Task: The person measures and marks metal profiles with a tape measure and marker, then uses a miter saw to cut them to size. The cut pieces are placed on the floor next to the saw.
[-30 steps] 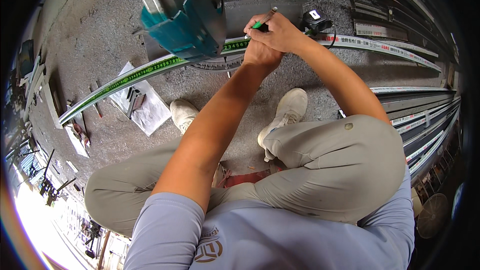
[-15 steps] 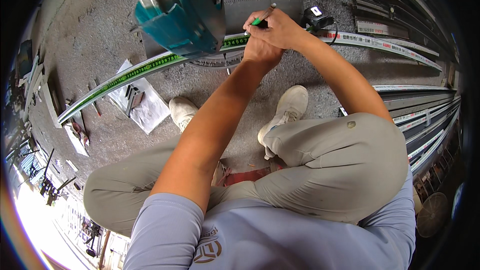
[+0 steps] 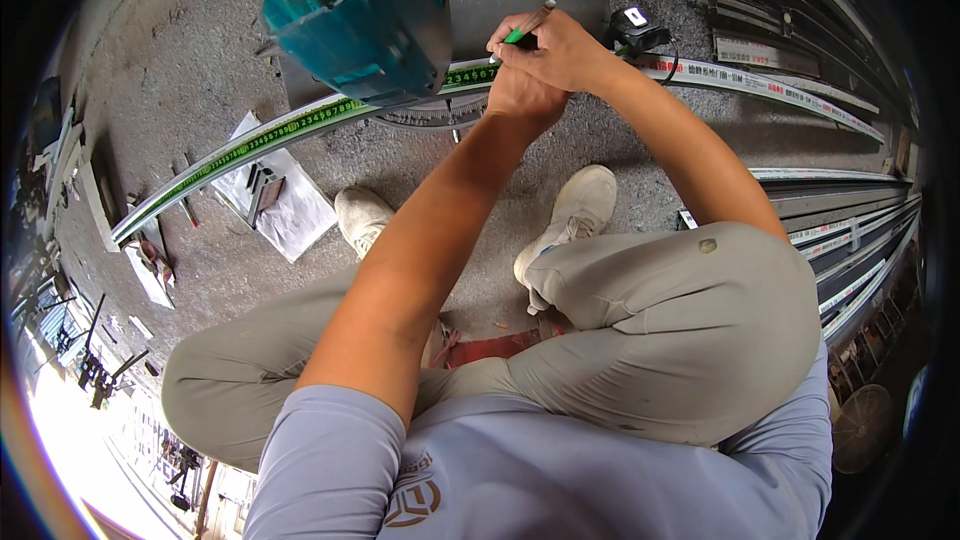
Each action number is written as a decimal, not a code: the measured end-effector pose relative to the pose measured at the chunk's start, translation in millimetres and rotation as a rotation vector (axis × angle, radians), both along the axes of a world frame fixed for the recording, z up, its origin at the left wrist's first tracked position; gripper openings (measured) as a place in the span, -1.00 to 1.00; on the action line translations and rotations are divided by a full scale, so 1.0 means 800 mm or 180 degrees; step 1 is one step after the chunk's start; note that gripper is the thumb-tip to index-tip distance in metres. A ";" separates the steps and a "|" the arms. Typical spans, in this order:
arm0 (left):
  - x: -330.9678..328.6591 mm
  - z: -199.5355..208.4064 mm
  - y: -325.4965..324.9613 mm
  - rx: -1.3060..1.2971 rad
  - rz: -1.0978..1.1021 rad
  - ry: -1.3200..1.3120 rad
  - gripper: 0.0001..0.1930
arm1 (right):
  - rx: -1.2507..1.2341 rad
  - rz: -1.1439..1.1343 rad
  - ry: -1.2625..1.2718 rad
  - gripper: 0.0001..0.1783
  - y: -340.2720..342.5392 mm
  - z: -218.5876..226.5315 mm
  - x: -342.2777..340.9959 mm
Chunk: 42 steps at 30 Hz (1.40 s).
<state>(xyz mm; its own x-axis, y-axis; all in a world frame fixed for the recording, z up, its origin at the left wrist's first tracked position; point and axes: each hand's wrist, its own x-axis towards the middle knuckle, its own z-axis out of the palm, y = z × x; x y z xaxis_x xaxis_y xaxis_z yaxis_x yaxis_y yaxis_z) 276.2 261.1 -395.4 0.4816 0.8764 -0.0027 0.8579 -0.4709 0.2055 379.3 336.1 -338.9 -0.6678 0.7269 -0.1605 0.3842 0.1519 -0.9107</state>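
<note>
My right hand (image 3: 562, 52) is closed round a green pen (image 3: 514, 37), its tip down by the printed edge of a green tape measure blade (image 3: 330, 113). The blade lies along a long, pale metal profile (image 3: 225, 164). Under the right hand, my left hand (image 3: 530, 97) rests on the profile and blade; its fingers are hidden by the right one. Just right of my hands sits the black tape measure case (image 3: 640, 30). The profile crosses the base of a saw (image 3: 530, 10), whose teal guard (image 3: 355, 45) hangs left of my hands.
More metal profiles (image 3: 850, 202) lie stacked at the right, with others (image 3: 765, 50) at the far right. On the floor to the left is a white sheet (image 3: 300, 215) with small dark metal pieces (image 3: 264, 190) on it. My shoes (image 3: 583, 202) stand below the profile.
The pen's upper end has tilted slightly up. Both hands stay at the same spot on the profile, and the view has shifted a little.
</note>
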 end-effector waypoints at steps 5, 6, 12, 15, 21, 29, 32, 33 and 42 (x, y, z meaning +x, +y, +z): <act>-0.001 -0.005 0.000 0.0037 -0.0018 -0.0101 -0.56 | 0.0076 0.0009 0.0056 -0.81 0.000 -0.004 0.000; -0.001 -0.004 0.000 0.0073 -0.0013 -0.0132 -0.57 | 0.0076 -0.0030 0.0066 -0.82 0.000 -0.005 0.000; -0.002 -0.005 -0.001 0.0237 -0.0002 -0.0281 -0.60 | 0.0017 -0.0130 0.0079 -0.82 0.000 -0.004 -0.002; -0.005 0.005 0.001 0.0288 -0.0081 -0.0541 -0.60 | -0.0005 -0.0591 0.0351 -0.82 -0.001 -0.005 0.003; -0.005 0.027 0.006 0.0648 -0.0087 -0.1250 -0.55 | 0.1285 -0.2103 0.0391 -0.71 -0.010 0.009 0.063; -0.005 0.028 0.003 0.0533 -0.0072 -0.1074 -0.54 | 0.0963 -0.1878 -0.2378 -0.09 -0.001 0.008 0.132; -0.001 0.038 0.001 0.0368 -0.0059 -0.0756 -0.51 | 0.1175 -0.1735 -0.2612 -0.08 0.002 0.019 0.133; -0.001 0.041 0.000 0.0355 -0.0029 -0.0655 -0.49 | 0.1171 -0.1769 -0.2631 -0.08 0.001 0.023 0.132; -0.037 0.085 -0.039 0.0460 -0.0202 -0.0452 -0.28 | 0.2013 -0.2286 -0.1929 -0.08 -0.076 0.037 0.136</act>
<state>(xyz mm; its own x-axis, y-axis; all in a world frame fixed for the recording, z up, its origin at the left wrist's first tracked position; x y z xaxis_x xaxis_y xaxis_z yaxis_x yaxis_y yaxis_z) 247.0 229.7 -327.4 0.5226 0.8306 0.1926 0.7928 -0.5564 0.2487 487.9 275.0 -309.0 -0.0004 0.9762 0.2167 0.9199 0.0854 -0.3829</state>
